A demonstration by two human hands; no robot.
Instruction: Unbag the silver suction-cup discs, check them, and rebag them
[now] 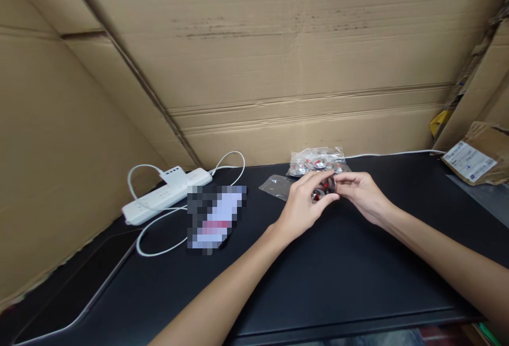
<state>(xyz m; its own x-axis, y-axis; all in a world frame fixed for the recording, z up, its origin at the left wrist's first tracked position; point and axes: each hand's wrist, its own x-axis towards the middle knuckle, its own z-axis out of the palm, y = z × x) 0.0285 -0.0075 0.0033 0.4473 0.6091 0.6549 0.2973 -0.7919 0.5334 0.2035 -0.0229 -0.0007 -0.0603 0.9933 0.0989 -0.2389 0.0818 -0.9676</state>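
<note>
My left hand point(299, 205) is closed round a small shiny metallic piece point(327, 183) with red spots on it; what kind of thing it is I cannot make out. From the other side, my right hand point(363, 196) pinches the piece's right edge between thumb and fingers. The fingers of my left hand cover part of it. Just beyond the hands lies a clear plastic bag point(318, 162) full of several silvery round pieces with red parts. To the left of my left hand, a flat transparent bag point(275, 186) rests on the black table point(342, 282).
A white power strip point(169, 196) with looped white cables point(153, 254) lies at the left, beside a pixelated phone-like object point(220, 217). A dark flat panel point(79, 287) is at the lower left. An opened cardboard package point(483, 152) sits at the right. Cardboard walls point(302, 59) close off the back.
</note>
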